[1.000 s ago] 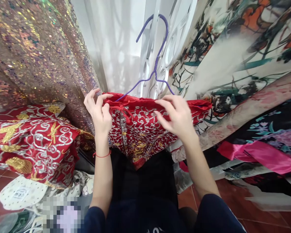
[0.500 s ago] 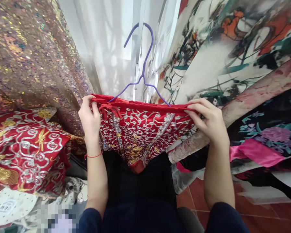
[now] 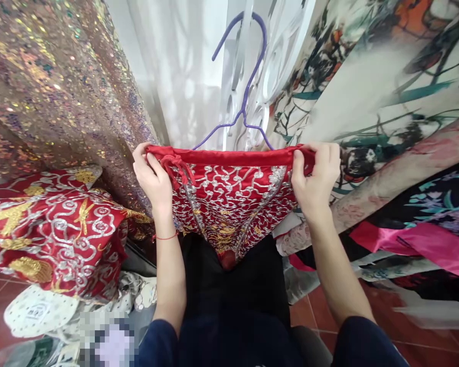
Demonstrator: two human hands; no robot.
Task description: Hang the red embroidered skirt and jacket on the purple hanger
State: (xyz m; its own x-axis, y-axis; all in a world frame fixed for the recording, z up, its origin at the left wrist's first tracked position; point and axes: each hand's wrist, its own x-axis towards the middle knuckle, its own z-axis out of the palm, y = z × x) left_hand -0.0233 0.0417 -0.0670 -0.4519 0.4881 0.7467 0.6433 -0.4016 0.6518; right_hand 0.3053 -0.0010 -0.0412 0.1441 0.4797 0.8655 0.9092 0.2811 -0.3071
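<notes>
A red skirt point(image 3: 237, 178) with silver swirls and gold embroidery is stretched by its waistband across the middle of the view. My left hand point(image 3: 153, 177) pinches the waistband's left end, beside a red tie cord point(image 3: 178, 167) knotted there. At the opposite end, my right hand point(image 3: 316, 173) is closed on the band, thumb in front and fingers behind. A purple hanger point(image 3: 245, 97) rises from behind the waistband, its lower part hidden by the cloth. The skirt's lower end hangs in folds over my black-clad lap.
On the left lies another red embroidered garment point(image 3: 61, 234), below a sequinned cloth point(image 3: 61, 86). White curtain fabric point(image 3: 176, 66) hangs behind. Printed fabric point(image 3: 352, 92) and dark floral cloth with a pink band point(image 3: 416, 242) fill the right. A white dotted cap point(image 3: 40, 311) sits lower left.
My right hand has shifted inward and its thumb now lies over the front of the waistband. The waistband looks straighter and covers more of the hanger. The whole view has shifted slightly.
</notes>
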